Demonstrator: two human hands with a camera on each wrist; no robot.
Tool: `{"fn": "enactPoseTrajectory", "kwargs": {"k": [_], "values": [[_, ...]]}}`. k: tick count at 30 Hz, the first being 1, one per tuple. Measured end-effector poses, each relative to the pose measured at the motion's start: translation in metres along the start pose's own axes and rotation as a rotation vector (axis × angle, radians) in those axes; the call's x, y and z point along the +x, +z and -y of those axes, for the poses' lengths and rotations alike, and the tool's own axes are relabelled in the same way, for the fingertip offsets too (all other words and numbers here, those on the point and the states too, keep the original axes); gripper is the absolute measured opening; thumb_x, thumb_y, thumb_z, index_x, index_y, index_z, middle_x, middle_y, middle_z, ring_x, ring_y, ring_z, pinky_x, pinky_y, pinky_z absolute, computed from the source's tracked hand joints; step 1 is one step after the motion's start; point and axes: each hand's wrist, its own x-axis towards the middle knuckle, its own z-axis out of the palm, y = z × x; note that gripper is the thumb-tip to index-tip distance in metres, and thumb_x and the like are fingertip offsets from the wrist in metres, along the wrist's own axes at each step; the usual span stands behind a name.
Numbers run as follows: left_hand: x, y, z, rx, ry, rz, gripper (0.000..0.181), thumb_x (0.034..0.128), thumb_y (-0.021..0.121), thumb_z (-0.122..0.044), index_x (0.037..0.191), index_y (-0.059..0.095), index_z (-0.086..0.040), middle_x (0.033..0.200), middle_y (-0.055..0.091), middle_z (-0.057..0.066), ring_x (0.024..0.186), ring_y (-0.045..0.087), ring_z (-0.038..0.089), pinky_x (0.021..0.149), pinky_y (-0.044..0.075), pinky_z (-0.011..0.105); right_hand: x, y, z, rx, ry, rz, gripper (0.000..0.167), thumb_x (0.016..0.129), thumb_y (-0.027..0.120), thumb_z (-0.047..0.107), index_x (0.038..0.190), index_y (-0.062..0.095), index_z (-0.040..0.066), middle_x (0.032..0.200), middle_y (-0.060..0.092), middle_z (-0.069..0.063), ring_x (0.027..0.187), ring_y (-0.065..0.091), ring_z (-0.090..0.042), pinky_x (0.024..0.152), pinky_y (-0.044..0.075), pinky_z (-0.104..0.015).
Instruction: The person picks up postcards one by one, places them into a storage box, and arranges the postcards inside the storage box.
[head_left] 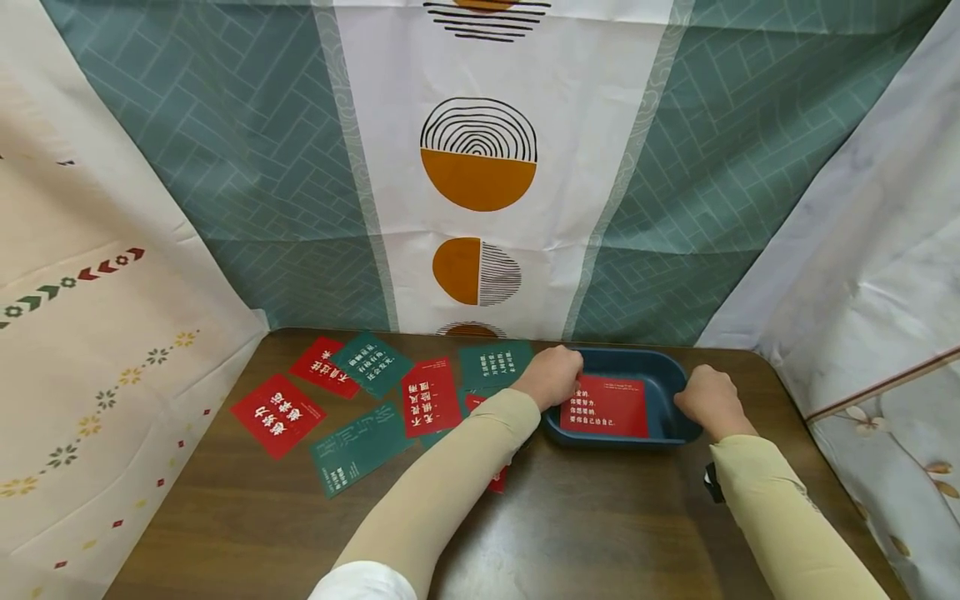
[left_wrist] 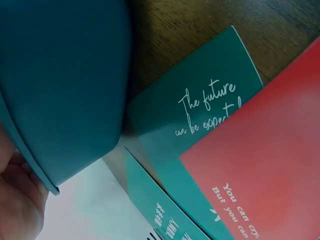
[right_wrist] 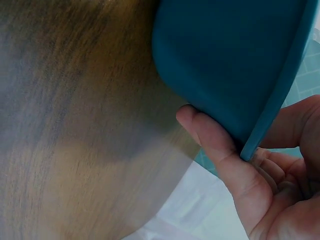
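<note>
A dark blue rectangular tray (head_left: 667, 371) with rounded corners is near the far right of the table. Inside it lies a red card (head_left: 607, 407) with white writing. At the tray's left end my left hand (head_left: 553, 377) grips the rim; the left wrist view shows part of this hand (left_wrist: 20, 200) at the rim's edge. My right hand (head_left: 708, 402) holds the opposite end. From the right wrist view, that hand's thumb and fingers (right_wrist: 212, 140) pinch the rim from both sides. My left forearm hides some of the cards beside the tray.
Several red and green cards, some overlapping, are spread on the wooden table (head_left: 225, 517) left of the tray, among them a red card (head_left: 279, 415) and a green card (head_left: 360, 446). Patterned curtains (head_left: 277, 167) hang behind and at both sides.
</note>
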Motion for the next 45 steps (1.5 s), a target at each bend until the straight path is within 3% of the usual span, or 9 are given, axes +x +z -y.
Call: {"fn": "enactPoseTrajectory", "kwargs": {"k": [8, 13, 18, 24, 28, 34, 39, 45], "values": [[-0.007, -0.008, 0.004, -0.049, -0.025, -0.001, 0.02, 0.0844, 0.069, -0.029, 0.101, 0.07, -0.017, 0.088, 0.069, -0.005, 0.073, 0.06, 0.005, 0.072, 0.054, 0.022, 0.005, 0.005, 0.002, 0.0, -0.021, -0.005, 0.023, 0.077, 0.058, 0.014, 0.079, 0.058, -0.009, 0.079, 0.061, -0.024, 0.07, 0.055, -0.035, 0.058, 0.049, -0.043], [-0.012, -0.023, 0.01, -0.131, -0.047, -0.091, 0.024, 0.0868, 0.066, -0.03, 0.106, 0.07, -0.017, 0.099, 0.069, -0.005, 0.083, 0.062, 0.006, 0.077, 0.054, 0.023, 0.005, 0.003, 0.0, 0.011, -0.005, 0.01, 0.022, 0.078, 0.058, 0.015, 0.078, 0.059, -0.007, 0.078, 0.06, -0.023, 0.068, 0.054, -0.033, 0.055, 0.048, -0.04], [-0.026, -0.048, 0.026, -0.162, -0.061, -0.193, 0.018, 0.0889, 0.063, -0.029, 0.101, 0.071, -0.017, 0.092, 0.069, -0.006, 0.076, 0.061, 0.006, 0.07, 0.053, 0.022, 0.002, 0.0, -0.002, 0.011, 0.021, 0.024, 0.026, 0.079, 0.058, 0.015, 0.085, 0.058, -0.011, 0.081, 0.06, -0.026, 0.069, 0.054, -0.034, 0.055, 0.049, -0.04], [-0.052, -0.084, 0.067, -0.199, -0.152, -0.219, 0.024, 0.0885, 0.063, -0.027, 0.107, 0.07, -0.013, 0.103, 0.068, 0.0, 0.088, 0.063, 0.014, 0.075, 0.054, 0.03, 0.001, 0.001, -0.001, 0.019, 0.02, 0.032, 0.026, 0.079, 0.058, 0.015, 0.085, 0.058, -0.011, 0.08, 0.059, -0.025, 0.067, 0.054, -0.032, 0.053, 0.049, -0.038], [-0.069, -0.096, 0.103, -0.227, -0.236, -0.243, 0.025, 0.0873, 0.064, -0.025, 0.107, 0.069, -0.01, 0.104, 0.068, 0.002, 0.092, 0.063, 0.016, 0.08, 0.053, 0.031, 0.001, 0.001, -0.001, 0.022, 0.022, 0.035, 0.027, 0.079, 0.058, 0.015, 0.086, 0.058, -0.012, 0.081, 0.059, -0.026, 0.067, 0.054, -0.033, 0.053, 0.048, -0.038], [-0.097, -0.102, 0.15, -0.246, -0.352, -0.239, 0.03, 0.0867, 0.066, -0.027, 0.11, 0.066, -0.007, 0.105, 0.065, 0.006, 0.094, 0.06, 0.021, 0.082, 0.051, 0.036, 0.001, 0.003, -0.002, 0.012, 0.007, 0.032, 0.029, 0.078, 0.058, 0.015, 0.085, 0.059, -0.012, 0.082, 0.059, -0.028, 0.068, 0.055, -0.035, 0.055, 0.049, -0.041], [-0.12, -0.102, 0.187, -0.256, -0.429, -0.269, 0.032, 0.0864, 0.066, -0.025, 0.111, 0.065, -0.003, 0.107, 0.065, 0.012, 0.094, 0.061, 0.027, 0.083, 0.052, 0.042, 0.002, 0.003, -0.003, 0.01, -0.008, 0.014, 0.028, 0.077, 0.059, 0.015, 0.084, 0.059, -0.012, 0.082, 0.059, -0.029, 0.069, 0.055, -0.036, 0.056, 0.049, -0.042], [-0.146, -0.089, 0.225, -0.317, -0.56, -0.302, 0.037, 0.0882, 0.063, -0.026, 0.115, 0.063, -0.001, 0.116, 0.064, 0.016, 0.098, 0.062, 0.031, 0.085, 0.052, 0.045, 0.003, 0.002, -0.002, 0.01, 0.001, 0.024, 0.031, 0.078, 0.059, 0.016, 0.088, 0.058, -0.014, 0.084, 0.059, -0.031, 0.069, 0.055, -0.037, 0.056, 0.049, -0.043]]}}
